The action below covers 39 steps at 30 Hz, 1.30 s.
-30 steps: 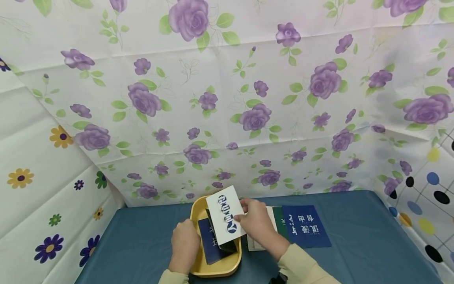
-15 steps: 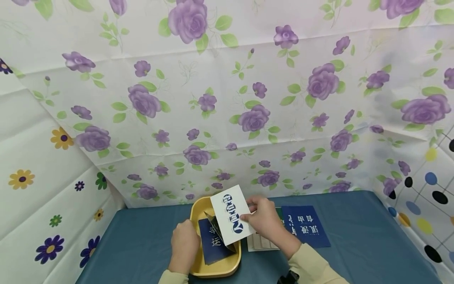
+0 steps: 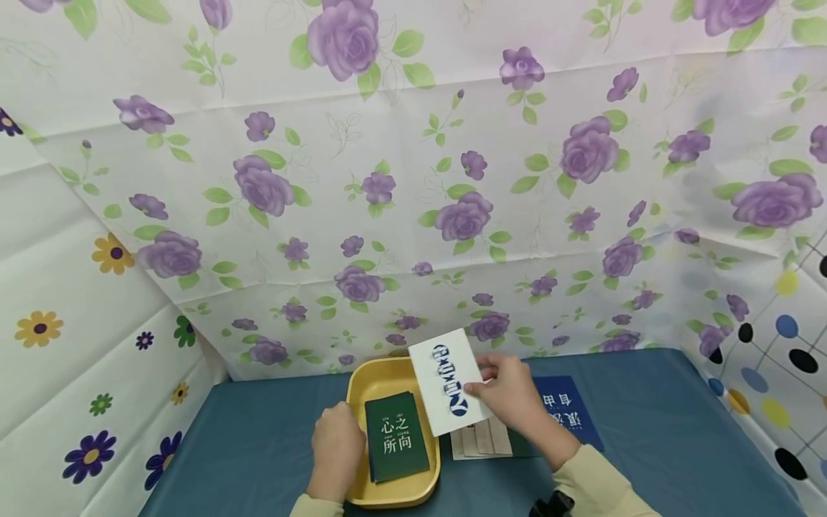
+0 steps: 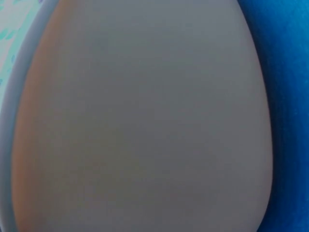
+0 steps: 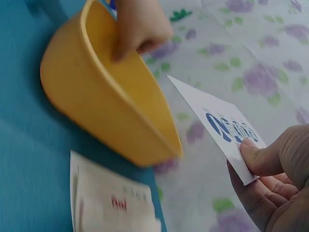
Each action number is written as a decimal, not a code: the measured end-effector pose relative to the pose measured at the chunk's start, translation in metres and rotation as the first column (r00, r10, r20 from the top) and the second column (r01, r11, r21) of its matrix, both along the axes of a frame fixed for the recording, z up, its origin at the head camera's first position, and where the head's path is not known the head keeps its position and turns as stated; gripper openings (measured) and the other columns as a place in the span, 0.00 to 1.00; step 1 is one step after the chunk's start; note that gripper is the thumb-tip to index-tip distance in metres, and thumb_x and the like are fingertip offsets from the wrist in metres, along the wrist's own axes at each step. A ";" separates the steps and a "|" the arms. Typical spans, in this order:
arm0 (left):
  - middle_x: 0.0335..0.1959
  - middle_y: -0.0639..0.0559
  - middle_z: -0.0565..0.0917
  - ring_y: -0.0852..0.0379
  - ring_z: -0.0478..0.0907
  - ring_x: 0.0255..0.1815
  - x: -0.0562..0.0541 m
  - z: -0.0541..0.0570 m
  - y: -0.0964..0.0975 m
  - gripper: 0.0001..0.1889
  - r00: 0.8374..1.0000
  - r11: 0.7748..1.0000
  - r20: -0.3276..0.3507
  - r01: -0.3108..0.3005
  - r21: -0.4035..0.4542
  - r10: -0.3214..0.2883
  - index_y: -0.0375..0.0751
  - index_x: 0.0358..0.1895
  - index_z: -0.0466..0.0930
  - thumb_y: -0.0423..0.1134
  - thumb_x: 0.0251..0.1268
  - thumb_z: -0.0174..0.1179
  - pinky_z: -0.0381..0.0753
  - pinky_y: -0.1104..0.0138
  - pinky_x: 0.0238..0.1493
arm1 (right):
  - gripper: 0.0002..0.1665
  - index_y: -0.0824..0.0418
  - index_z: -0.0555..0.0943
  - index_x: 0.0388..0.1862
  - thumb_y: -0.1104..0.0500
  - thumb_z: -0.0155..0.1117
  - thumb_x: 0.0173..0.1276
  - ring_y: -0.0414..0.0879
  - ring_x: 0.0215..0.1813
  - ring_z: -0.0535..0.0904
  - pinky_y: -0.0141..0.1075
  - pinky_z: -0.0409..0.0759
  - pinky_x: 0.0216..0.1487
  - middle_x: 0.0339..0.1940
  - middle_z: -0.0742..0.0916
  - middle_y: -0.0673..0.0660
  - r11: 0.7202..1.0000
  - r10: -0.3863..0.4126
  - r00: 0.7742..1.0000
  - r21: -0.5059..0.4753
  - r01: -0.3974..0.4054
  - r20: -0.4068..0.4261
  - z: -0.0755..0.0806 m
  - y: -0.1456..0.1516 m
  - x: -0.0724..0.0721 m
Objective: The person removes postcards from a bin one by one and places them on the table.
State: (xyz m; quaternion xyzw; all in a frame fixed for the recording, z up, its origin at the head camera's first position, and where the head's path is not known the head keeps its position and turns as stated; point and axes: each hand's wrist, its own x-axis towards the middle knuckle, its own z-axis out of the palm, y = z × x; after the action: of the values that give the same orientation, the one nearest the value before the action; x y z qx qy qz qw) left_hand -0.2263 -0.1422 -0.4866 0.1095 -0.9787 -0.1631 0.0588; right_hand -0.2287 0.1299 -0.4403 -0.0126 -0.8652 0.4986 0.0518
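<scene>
one white card (image 3: 450,383), pinched by the right hand (image 3: 515,397), hangs at two o'clock of the yellow tray (image 3: 395,495), which the left hand (image 3: 339,439) grips at nine; light pressure should prevent creasing.

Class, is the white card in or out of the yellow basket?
Out: the right hand holds the white card up, apart from the basket.
</scene>
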 end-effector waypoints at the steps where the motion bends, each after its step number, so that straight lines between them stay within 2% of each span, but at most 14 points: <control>1: 0.21 0.40 0.81 0.47 0.80 0.21 0.000 0.000 0.000 0.02 1.000 1.000 -0.006 0.002 -0.001 -0.002 0.32 0.28 0.80 0.26 0.49 0.62 0.71 0.59 0.14 | 0.27 0.61 0.79 0.51 0.62 0.74 0.49 0.41 0.26 0.82 0.34 0.79 0.25 0.26 0.85 0.53 1.000 -0.017 1.000 0.006 0.017 -0.001 0.000 0.007 -0.001; 7: 0.22 0.39 0.82 0.46 0.81 0.21 -0.001 0.000 -0.001 0.04 1.000 1.000 -0.022 0.011 -0.004 -0.012 0.31 0.30 0.80 0.26 0.49 0.62 0.73 0.58 0.15 | 0.30 0.64 0.76 0.56 0.60 0.72 0.53 0.43 0.29 0.83 0.36 0.79 0.26 0.31 0.87 0.57 0.993 -0.092 0.996 0.076 0.092 0.002 0.000 0.056 -0.002; 12: 0.21 0.40 0.81 0.47 0.81 0.20 0.000 0.001 0.000 0.03 1.000 1.000 -0.015 0.007 -0.002 -0.007 0.31 0.30 0.80 0.26 0.50 0.62 0.72 0.59 0.14 | 0.32 0.66 0.74 0.58 0.56 0.70 0.56 0.46 0.33 0.83 0.37 0.79 0.26 0.39 0.86 0.64 0.969 -0.164 0.986 0.190 0.157 0.025 -0.005 0.101 -0.003; 15: 0.21 0.40 0.81 0.48 0.80 0.20 -0.001 0.001 0.001 0.03 1.000 1.000 -0.013 0.004 -0.001 -0.004 0.31 0.30 0.80 0.26 0.51 0.61 0.72 0.60 0.14 | 0.32 0.68 0.74 0.57 0.55 0.70 0.56 0.48 0.33 0.83 0.37 0.78 0.25 0.40 0.85 0.66 0.950 -0.198 0.979 0.256 0.179 0.050 -0.013 0.125 -0.001; 22: 0.20 0.40 0.81 0.47 0.80 0.19 -0.001 0.002 0.002 0.03 1.000 1.000 -0.027 0.008 -0.004 -0.008 0.32 0.30 0.80 0.26 0.50 0.62 0.72 0.60 0.13 | 0.31 0.73 0.75 0.53 0.56 0.70 0.56 0.46 0.29 0.80 0.37 0.77 0.24 0.36 0.84 0.65 0.922 -0.258 0.952 0.336 0.192 0.163 -0.038 0.170 0.005; 31: 0.20 0.41 0.80 0.48 0.80 0.18 0.000 0.002 0.002 0.02 1.000 1.000 -0.030 0.008 -0.009 -0.008 0.32 0.29 0.80 0.26 0.50 0.62 0.71 0.61 0.12 | 0.32 0.75 0.76 0.50 0.54 0.73 0.52 0.47 0.32 0.79 0.38 0.75 0.28 0.32 0.85 0.61 0.917 -0.223 0.943 0.383 0.116 0.248 -0.053 0.188 0.007; 39: 0.20 0.41 0.80 0.48 0.80 0.19 0.000 -0.001 0.001 0.02 1.000 1.000 -0.015 0.010 -0.006 -0.010 0.32 0.29 0.80 0.26 0.51 0.61 0.71 0.60 0.13 | 0.32 0.74 0.77 0.47 0.54 0.74 0.49 0.48 0.33 0.77 0.39 0.74 0.30 0.31 0.83 0.59 0.895 -0.216 0.948 0.436 0.097 0.233 -0.071 0.187 0.007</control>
State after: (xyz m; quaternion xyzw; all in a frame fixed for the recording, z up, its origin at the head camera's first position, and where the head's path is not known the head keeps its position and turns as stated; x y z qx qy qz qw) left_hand -0.2258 -0.1413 -0.4875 0.1033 -0.9793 -0.1613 0.0657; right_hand -0.2215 0.3170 -0.5114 -0.1406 -0.9466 0.2890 -0.0273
